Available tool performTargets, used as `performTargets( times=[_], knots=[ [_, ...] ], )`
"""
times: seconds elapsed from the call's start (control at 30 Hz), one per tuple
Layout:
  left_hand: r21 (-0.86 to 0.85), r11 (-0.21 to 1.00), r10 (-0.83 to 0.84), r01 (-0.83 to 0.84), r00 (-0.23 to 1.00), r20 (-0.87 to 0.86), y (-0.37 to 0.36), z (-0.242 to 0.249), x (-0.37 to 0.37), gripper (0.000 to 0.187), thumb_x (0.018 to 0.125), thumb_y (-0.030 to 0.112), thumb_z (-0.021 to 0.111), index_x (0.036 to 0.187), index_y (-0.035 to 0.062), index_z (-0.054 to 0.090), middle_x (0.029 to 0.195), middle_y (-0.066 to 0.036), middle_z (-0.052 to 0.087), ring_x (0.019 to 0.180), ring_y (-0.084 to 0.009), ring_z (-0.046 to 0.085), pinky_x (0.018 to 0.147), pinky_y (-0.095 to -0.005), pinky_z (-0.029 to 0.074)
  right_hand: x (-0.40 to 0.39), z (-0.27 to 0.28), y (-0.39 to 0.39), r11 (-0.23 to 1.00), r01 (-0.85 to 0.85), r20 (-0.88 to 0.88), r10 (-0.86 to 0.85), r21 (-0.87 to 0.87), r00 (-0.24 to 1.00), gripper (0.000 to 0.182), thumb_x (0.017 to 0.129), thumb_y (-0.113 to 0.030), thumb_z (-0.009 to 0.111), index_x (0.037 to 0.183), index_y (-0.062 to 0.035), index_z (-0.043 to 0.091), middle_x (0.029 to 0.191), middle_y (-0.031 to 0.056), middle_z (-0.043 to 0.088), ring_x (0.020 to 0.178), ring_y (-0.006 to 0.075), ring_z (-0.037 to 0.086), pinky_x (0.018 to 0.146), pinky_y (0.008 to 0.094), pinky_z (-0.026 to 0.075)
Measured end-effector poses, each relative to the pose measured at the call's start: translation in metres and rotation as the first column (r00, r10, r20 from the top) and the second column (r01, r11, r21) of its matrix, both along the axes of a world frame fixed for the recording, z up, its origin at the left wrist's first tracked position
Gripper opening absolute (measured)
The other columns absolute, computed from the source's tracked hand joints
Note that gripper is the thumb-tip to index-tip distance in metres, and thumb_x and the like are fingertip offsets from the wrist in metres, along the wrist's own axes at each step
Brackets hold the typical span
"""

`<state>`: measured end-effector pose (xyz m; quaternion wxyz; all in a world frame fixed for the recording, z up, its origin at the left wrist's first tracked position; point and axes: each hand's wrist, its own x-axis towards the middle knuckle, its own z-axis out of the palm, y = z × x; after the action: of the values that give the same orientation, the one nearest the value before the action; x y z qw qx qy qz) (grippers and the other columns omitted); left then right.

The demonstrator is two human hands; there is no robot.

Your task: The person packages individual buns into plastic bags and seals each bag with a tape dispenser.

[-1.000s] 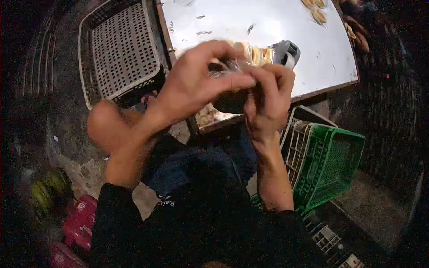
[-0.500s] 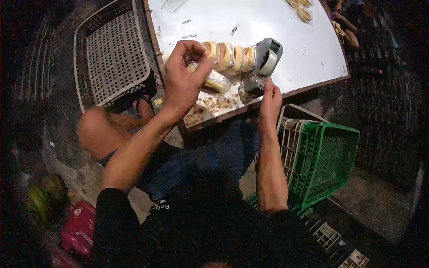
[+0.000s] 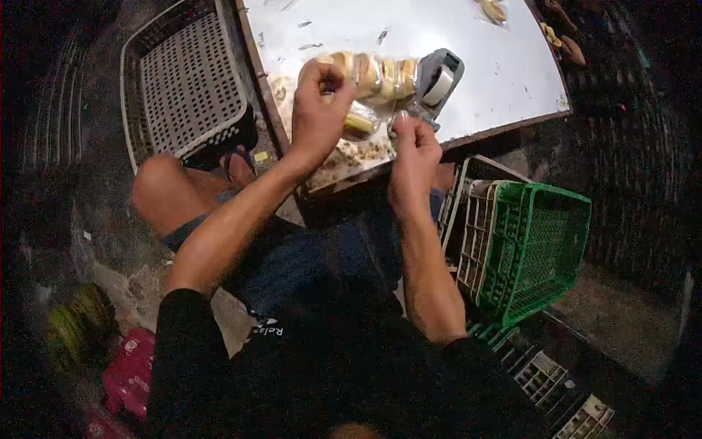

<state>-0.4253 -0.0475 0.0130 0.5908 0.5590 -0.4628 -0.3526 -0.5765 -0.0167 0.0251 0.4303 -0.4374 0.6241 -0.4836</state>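
A row of pale yellow-brown food pieces in clear plastic [image 3: 387, 77] lies on the white table. Just right of it stands a grey tape dispenser [image 3: 444, 79] with a whitish tape roll. My left hand [image 3: 319, 113] is closed, thumb and fingers curled together, at the left end of the row; what it holds is hidden. Another clear-wrapped yellowish piece [image 3: 358, 124] lies between my hands. My right hand [image 3: 415, 150] pinches thumb against fingers in front of the dispenser, and anything in that pinch is too small to name.
A dark perforated crate [image 3: 194, 80] stands left of the white table [image 3: 497, 95]. Green [image 3: 552, 249] and whitish crates [image 3: 475, 241] are stacked at right. Another wrapped piece [image 3: 493, 10] lies at the far edge, near another person's hand [image 3: 572, 51]. Small scraps dot the table.
My right hand has moved left and its fingers have come away from the dispenser's near end toward my left hand. My left hand has shifted slightly right.
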Motion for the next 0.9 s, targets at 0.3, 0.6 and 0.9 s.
performTargets(
  times=[0.3,0.6,0.9],
  knots=[
    [-0.02,0.978,-0.21,0.209,0.971,-0.117,0.011,0.032,0.011,0.019,0.08,0.01,0.065,0.09,0.0012,0.052,0.083,-0.005,0.055,0.078,-0.0151,0.056,0.073,-0.0287,0.047,0.024,0.025,-0.01,0.939,-0.272,0.548,0.117,0.21,0.828,0.039,0.085,-0.018,0.064,0.115,-0.0014,0.047,0.104,0.0111,0.056,0.097,0.0193,0.054,0.089,0.0315,0.044],
    [0.119,0.99,-0.064,0.072,0.995,-0.075,-0.038,0.017,0.096,0.068,0.084,0.022,0.068,0.134,-0.0068,0.033,0.125,-0.022,0.049,0.111,-0.0283,0.054,0.089,-0.0327,0.05,0.07,0.017,-0.087,0.814,-0.521,-0.391,0.406,-0.256,0.826,0.031,0.082,-0.016,0.068,0.104,-0.0016,0.053,0.109,0.012,0.054,0.097,0.0235,0.054,0.087,0.0335,0.043],
    [0.353,0.935,0.088,-0.028,0.984,-0.156,-0.06,0.002,0.103,0.092,0.082,0.043,0.07,0.14,-0.0087,0.019,0.138,-0.031,0.035,0.129,-0.0377,0.037,0.105,-0.0431,0.034,0.154,-0.03,-0.293,0.488,-0.872,-0.944,0.265,-0.046,0.197,0.028,0.083,-0.03,0.065,0.099,-0.0073,0.07,0.137,0.0238,0.044,0.116,0.0402,0.049,0.095,0.0421,0.043]
  ],
)
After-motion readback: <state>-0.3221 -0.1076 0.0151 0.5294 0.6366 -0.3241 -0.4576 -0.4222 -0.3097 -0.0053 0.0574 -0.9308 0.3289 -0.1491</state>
